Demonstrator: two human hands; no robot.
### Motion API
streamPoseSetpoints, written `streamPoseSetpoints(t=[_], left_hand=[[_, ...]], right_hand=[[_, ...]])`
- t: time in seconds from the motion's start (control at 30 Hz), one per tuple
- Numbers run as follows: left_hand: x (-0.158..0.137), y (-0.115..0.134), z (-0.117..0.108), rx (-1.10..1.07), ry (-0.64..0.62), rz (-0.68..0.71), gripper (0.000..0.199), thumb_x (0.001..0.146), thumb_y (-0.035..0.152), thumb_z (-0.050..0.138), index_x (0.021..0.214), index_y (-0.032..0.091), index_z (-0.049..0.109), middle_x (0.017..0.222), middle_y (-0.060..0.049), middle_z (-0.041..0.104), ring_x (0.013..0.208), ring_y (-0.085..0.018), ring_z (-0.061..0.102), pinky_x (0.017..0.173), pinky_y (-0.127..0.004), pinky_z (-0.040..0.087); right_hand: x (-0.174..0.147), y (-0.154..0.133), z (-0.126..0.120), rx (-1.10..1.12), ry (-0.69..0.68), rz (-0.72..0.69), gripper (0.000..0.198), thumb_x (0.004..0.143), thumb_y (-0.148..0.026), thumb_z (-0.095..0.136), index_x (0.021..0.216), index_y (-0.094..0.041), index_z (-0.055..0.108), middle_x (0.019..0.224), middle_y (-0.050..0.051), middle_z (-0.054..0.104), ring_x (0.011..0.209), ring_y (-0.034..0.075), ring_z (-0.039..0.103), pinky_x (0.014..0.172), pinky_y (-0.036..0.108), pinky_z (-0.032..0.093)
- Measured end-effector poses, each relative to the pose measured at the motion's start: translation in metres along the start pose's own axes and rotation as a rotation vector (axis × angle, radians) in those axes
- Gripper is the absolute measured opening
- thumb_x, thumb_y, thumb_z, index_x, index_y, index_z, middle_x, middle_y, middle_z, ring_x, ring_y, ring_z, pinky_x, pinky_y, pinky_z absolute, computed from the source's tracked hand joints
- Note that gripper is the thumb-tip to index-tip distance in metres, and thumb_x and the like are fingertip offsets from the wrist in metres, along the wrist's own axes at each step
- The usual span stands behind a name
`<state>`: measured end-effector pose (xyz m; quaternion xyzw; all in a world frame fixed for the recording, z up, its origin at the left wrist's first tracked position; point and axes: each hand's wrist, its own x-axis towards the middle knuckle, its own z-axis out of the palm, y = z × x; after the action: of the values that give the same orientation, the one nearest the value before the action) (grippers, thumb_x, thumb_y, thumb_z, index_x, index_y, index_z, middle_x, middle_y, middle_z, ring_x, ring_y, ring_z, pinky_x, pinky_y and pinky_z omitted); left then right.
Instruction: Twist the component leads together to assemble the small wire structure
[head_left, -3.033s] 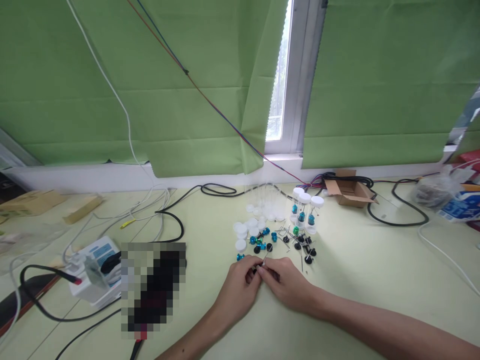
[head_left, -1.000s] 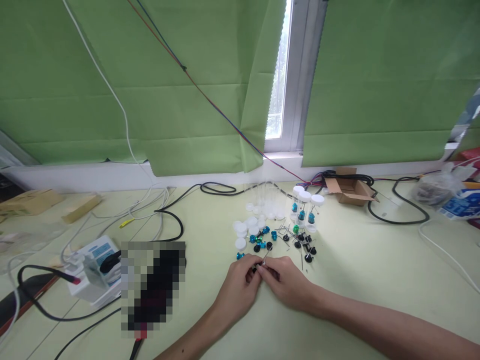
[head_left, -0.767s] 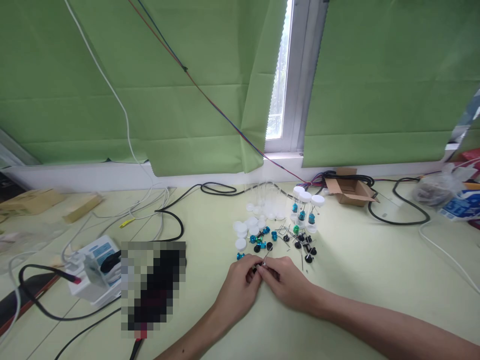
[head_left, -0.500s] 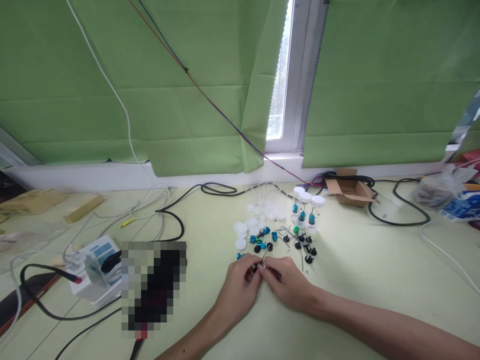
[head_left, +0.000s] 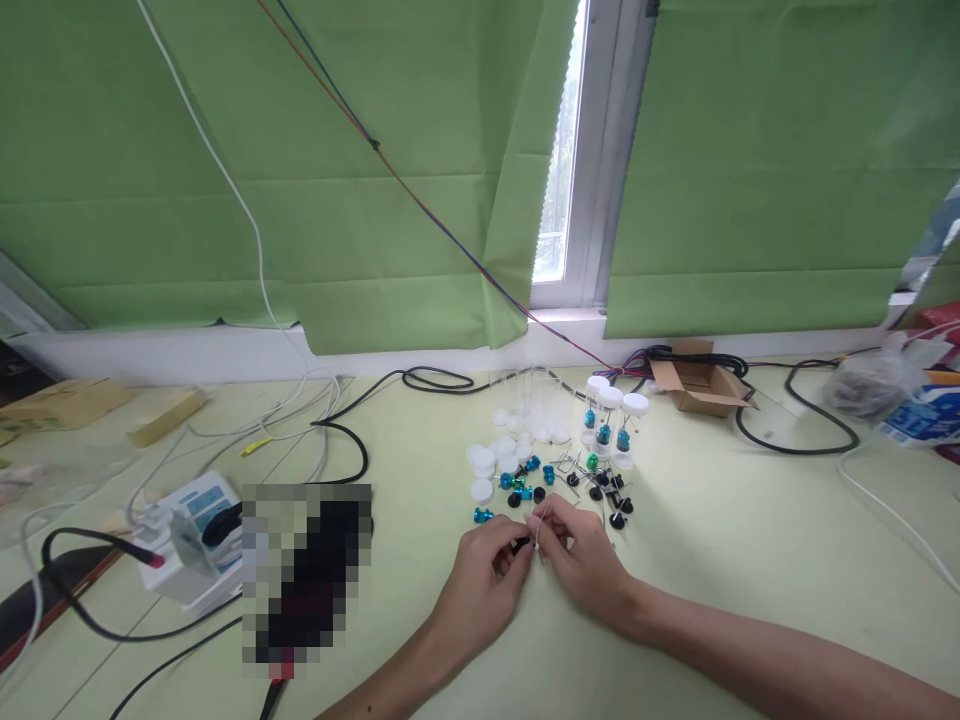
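Head view — left hand (head_left: 486, 572) pinches black piece (head_left: 520, 545) — right hand (head_left: 586, 562) grips thin rod (head_left: 537, 534).

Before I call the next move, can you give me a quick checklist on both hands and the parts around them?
1. Left hand has the black part pinched: ok.
2. Right hand has the thin piece at its fingertips: ok.
3. Thin piece seated in the black part: cannot tell, fingers cover the spot.
4. Three white-capped tubes upright, caps on: ok.
5. Cardboard box flaps open: ok.
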<state>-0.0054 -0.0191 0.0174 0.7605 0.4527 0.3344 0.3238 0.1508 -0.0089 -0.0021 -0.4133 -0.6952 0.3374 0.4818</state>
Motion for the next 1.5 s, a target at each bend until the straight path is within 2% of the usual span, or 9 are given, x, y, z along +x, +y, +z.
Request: streamPoseSetpoints(t=[0.13, 0.4, 0.6, 0.73, 0.83, 0.93, 1.13, 1.5], left_hand=[[-0.0004, 0.0021, -0.0008, 0.013, 0.000, -0.001, 0.022, 0.091, 0.025, 0.050, 0.088, 0.021, 0.071, 0.074, -0.002, 0.062, 0.063, -0.015, 0.053, 0.056, -0.025, 0.038], [-0.0007, 0.0046, -0.0028, 0.059, 0.014, 0.022, 0.024, 0.091, 0.025, 0.049, 0.081, 0.020, 0.070, 0.074, -0.004, 0.062, 0.062, -0.015, 0.053, 0.056, -0.025, 0.039], [0.0012, 0.0006, -0.0041, 0.057, 0.009, 0.016, 0.024, 0.091, 0.025, 0.048, 0.085, 0.020, 0.071, 0.075, -0.004, 0.062, 0.062, -0.015, 0.053, 0.056, -0.025, 0.038], [0.0032, 0.0007, -0.0065, 0.009, 0.020, 0.000, 0.023, 0.090, 0.024, 0.049, 0.090, 0.021, 0.072, 0.076, -0.004, 0.063, 0.062, -0.015, 0.051, 0.055, -0.025, 0.036], [0.0041, 0.0010, -0.0071, -0.020, 0.011, -0.012, 0.022, 0.089, 0.023, 0.050, 0.089, 0.021, 0.072, 0.076, -0.003, 0.063, 0.062, -0.014, 0.051, 0.054, -0.025, 0.035], [0.0037, 0.0005, -0.0058, -0.023, 0.011, -0.012, 0.021, 0.088, 0.022, 0.050, 0.085, 0.020, 0.071, 0.076, -0.003, 0.063, 0.061, -0.014, 0.050, 0.053, -0.024, 0.034], [0.0014, 0.0002, -0.0035, 0.004, -0.010, 0.019, 0.021, 0.088, 0.020, 0.050, 0.083, 0.019, 0.070, 0.074, -0.002, 0.061, 0.060, -0.013, 0.049, 0.053, -0.023, 0.034], [0.0011, 0.0016, -0.0036, 0.001, -0.026, 0.027, 0.022, 0.089, 0.019, 0.050, 0.084, 0.020, 0.071, 0.078, -0.003, 0.065, 0.063, -0.013, 0.051, 0.055, -0.023, 0.035]], right_hand=[[-0.0005, 0.0023, 0.0003, -0.013, 0.041, -0.006, 0.027, 0.096, -0.031, 0.045, 0.072, -0.019, 0.051, 0.058, -0.003, 0.052, 0.052, 0.011, 0.047, 0.051, 0.022, 0.038], [-0.0015, 0.0057, -0.0003, -0.058, 0.085, -0.019, 0.033, 0.097, -0.033, 0.043, 0.066, -0.020, 0.046, 0.055, -0.003, 0.049, 0.050, 0.011, 0.047, 0.052, 0.023, 0.038], [-0.0028, 0.0025, -0.0007, 0.010, 0.098, -0.045, 0.012, 0.094, -0.029, 0.049, 0.094, -0.019, 0.055, 0.063, -0.002, 0.054, 0.055, 0.013, 0.052, 0.051, 0.023, 0.041], [-0.0050, -0.0008, -0.0037, 0.074, 0.051, -0.119, 0.018, 0.093, -0.026, 0.049, 0.108, -0.018, 0.054, 0.071, 0.001, 0.060, 0.059, 0.014, 0.056, 0.053, 0.024, 0.045], [-0.0060, -0.0008, -0.0052, 0.082, 0.029, -0.152, 0.021, 0.094, -0.027, 0.049, 0.111, -0.018, 0.055, 0.074, 0.002, 0.062, 0.059, 0.014, 0.058, 0.054, 0.025, 0.047], [-0.0063, 0.0026, -0.0042, 0.089, 0.054, -0.135, 0.018, 0.095, -0.028, 0.048, 0.107, -0.019, 0.056, 0.071, 0.002, 0.063, 0.054, 0.012, 0.057, 0.051, 0.024, 0.047], [-0.0064, 0.0084, -0.0008, 0.118, 0.087, -0.072, 0.016, 0.095, -0.030, 0.048, 0.086, -0.020, 0.055, 0.064, -0.001, 0.060, 0.045, 0.010, 0.051, 0.043, 0.021, 0.041], [-0.0054, 0.0063, -0.0018, 0.084, 0.087, -0.051, 0.019, 0.094, -0.028, 0.048, 0.078, -0.020, 0.051, 0.060, -0.003, 0.053, 0.044, 0.009, 0.045, 0.043, 0.021, 0.037]])
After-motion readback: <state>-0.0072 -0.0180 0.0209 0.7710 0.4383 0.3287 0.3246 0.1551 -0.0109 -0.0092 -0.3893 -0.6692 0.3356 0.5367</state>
